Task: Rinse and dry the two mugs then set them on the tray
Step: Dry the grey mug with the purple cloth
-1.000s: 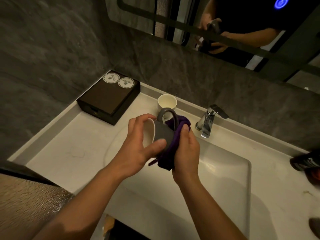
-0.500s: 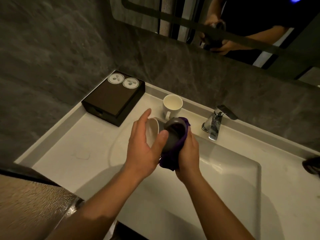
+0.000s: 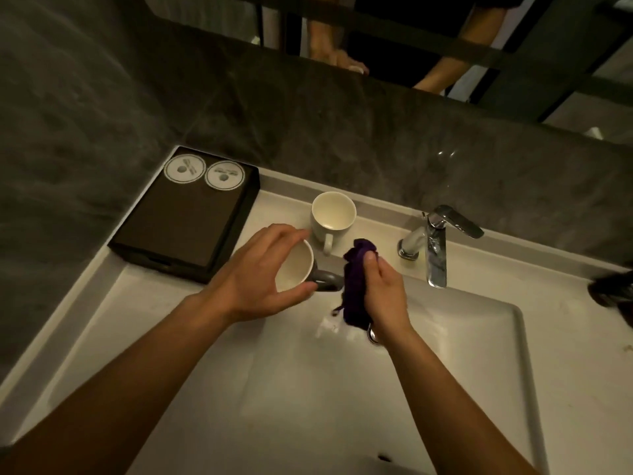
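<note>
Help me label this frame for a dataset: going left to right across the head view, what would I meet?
In order: dark tray → left hand → grey mug it holds → purple cloth → right hand gripping it → faucet → dark object at the right edge. Left out: white mug, which overlaps the grey mug and cloth.

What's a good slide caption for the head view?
Left hand holds grey mug; right hand grips purple cloth above sink.

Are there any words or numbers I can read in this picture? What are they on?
Nothing here reads clearly.
Left disc and right disc on the dark tray: grey marks, too blurred to read.
Dark object at the right edge: too blurred to read.
White mug, grey mug, purple cloth, faucet: no writing shows.
</note>
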A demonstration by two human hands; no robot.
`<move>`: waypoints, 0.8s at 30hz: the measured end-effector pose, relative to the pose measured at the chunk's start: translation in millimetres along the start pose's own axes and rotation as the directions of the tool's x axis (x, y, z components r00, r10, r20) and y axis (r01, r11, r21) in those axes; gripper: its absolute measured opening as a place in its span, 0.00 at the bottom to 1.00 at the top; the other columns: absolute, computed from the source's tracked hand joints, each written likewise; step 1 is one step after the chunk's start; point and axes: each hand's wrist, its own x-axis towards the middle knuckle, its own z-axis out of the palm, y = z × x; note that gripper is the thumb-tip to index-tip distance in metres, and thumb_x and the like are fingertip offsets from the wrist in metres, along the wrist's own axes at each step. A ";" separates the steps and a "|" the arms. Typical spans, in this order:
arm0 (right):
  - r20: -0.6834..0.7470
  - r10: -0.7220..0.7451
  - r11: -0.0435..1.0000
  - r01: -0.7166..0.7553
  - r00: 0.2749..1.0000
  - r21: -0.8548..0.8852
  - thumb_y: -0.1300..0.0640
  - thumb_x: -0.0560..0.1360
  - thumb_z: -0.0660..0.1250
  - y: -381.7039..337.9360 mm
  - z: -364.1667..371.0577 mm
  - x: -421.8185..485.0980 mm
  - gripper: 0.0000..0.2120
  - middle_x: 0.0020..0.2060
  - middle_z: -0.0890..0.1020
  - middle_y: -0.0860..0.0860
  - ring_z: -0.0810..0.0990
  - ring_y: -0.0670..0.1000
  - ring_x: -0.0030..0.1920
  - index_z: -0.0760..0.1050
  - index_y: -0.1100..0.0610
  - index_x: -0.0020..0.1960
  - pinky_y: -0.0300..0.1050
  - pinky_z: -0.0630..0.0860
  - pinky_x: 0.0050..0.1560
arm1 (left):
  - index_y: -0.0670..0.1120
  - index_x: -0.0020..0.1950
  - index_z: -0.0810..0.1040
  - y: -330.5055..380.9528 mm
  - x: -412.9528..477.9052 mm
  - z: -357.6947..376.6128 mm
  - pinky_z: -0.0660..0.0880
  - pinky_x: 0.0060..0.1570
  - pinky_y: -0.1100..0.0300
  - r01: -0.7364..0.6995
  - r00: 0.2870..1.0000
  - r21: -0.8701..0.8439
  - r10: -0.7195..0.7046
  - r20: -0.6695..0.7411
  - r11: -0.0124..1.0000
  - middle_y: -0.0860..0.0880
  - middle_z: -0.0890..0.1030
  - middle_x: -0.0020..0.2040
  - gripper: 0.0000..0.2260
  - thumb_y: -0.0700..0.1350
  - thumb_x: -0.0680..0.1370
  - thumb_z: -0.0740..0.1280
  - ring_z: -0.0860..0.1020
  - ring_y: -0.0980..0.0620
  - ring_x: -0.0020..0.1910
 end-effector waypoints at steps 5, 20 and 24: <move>-0.189 -0.270 0.923 0.198 0.944 -0.329 0.46 0.85 0.56 16.5 -6.3 41.4 0.17 0.58 0.82 0.52 0.80 0.54 0.58 0.75 0.49 0.69 0.51 0.79 0.58 | 0.49 0.80 0.66 -42.6 27.5 -6.4 0.72 0.67 0.53 -0.007 0.995 0.132 -0.006 0.095 0.991 0.47 0.70 0.74 0.40 0.70 0.74 0.63 0.70 0.47 0.71; -0.082 -0.338 0.466 0.091 0.937 -0.880 0.47 0.85 0.51 48.9 8.6 131.6 0.24 0.72 0.68 0.58 0.70 0.60 0.70 0.60 0.52 0.79 0.55 0.69 0.72 | 0.50 0.81 0.62 -87.5 74.0 4.0 0.70 0.71 0.53 0.105 0.983 0.093 -0.117 0.142 0.990 0.50 0.67 0.77 0.44 0.64 0.72 0.75 0.69 0.49 0.74; -0.014 -0.298 0.392 0.109 0.955 -0.914 0.45 0.84 0.49 52.7 8.6 130.7 0.26 0.78 0.63 0.58 0.56 0.60 0.79 0.54 0.51 0.81 0.59 0.58 0.77 | 0.51 0.81 0.61 -90.0 76.2 6.5 0.70 0.70 0.54 0.104 0.979 0.090 -0.118 0.168 0.990 0.51 0.66 0.76 0.43 0.62 0.72 0.77 0.68 0.50 0.74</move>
